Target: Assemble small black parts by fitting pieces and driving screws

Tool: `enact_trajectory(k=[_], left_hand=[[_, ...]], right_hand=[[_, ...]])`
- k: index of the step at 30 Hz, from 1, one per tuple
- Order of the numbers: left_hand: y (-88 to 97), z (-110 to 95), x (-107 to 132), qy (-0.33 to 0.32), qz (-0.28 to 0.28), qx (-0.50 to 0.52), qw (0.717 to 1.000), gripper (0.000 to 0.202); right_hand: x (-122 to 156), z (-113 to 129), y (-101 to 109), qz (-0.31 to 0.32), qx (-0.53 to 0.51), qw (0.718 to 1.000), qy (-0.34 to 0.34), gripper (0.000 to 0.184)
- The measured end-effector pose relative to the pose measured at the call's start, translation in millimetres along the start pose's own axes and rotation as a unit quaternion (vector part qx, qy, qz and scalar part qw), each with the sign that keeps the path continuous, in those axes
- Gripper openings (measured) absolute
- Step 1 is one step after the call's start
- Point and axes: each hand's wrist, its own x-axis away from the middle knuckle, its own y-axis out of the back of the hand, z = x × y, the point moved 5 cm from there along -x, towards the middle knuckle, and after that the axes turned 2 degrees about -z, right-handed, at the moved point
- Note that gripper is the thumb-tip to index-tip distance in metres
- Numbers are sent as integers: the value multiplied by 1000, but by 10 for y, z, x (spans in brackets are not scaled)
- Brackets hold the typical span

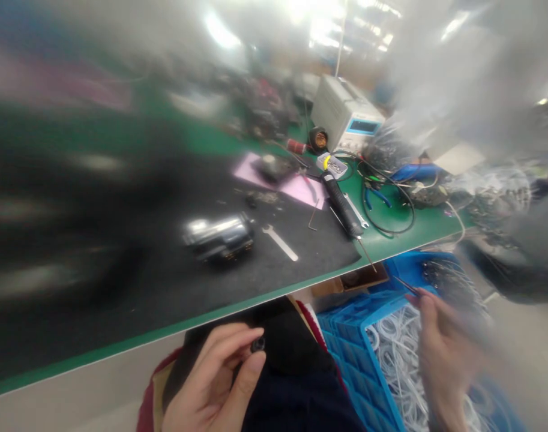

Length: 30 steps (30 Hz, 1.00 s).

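Note:
Between the thumb and fingertips of my left hand is a small black round part, held over my lap in front of the table edge. My right hand pinches a thin dark pointed tool, perhaps tweezers; blur hides its exact kind. That hand is off to the right, above a blue crate of white tubing. On the black mat lie a shiny metal cylinder and an open-ended wrench.
A black-handled electric screwdriver lies near the table's edge, its bit overhanging. Around it are a second wrench, blue-handled pliers, a hex key and a pink sheet. A power supply stands behind.

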Motion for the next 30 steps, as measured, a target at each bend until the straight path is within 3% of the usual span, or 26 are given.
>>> enact_trajectory(k=[4,6,8,11,14,17,20,23,24,27,30], left_hand=[[1,-15,-52,10,15,26,1000,24],[-9,-60,-65,7,12,38,999,22],[-13,-108,-73,-3,8,39,999,20],[31,-157,-96,-31,-11,35,999,17],[144,-191,-140,-80,-47,7,996,15],[259,-236,-193,-134,-74,-39,988,15],[293,-301,-247,-173,-76,-98,977,16],[194,-417,-275,-234,-50,-130,962,18],[139,-463,-273,-261,-35,-130,956,19],[3,-589,-253,-336,-6,-125,934,24],[19,-647,-310,-383,-34,-184,905,30]], right_hand=[[46,552,-41,19,-33,989,143,22],[44,828,-238,73,-46,966,244,15],[36,1026,-512,139,-65,935,320,19],[-4,1149,-950,204,-93,903,367,29],[-41,1152,-1333,217,-61,889,398,34],[-36,1160,-1545,222,-34,883,412,41],[51,1294,-1480,216,-27,892,397,49],[255,1567,-1218,238,-109,907,330,36],[348,1661,-1150,276,-159,903,289,29],[636,1868,-1084,410,-282,855,149,18],[729,1832,-1140,429,-356,830,-19,15]])
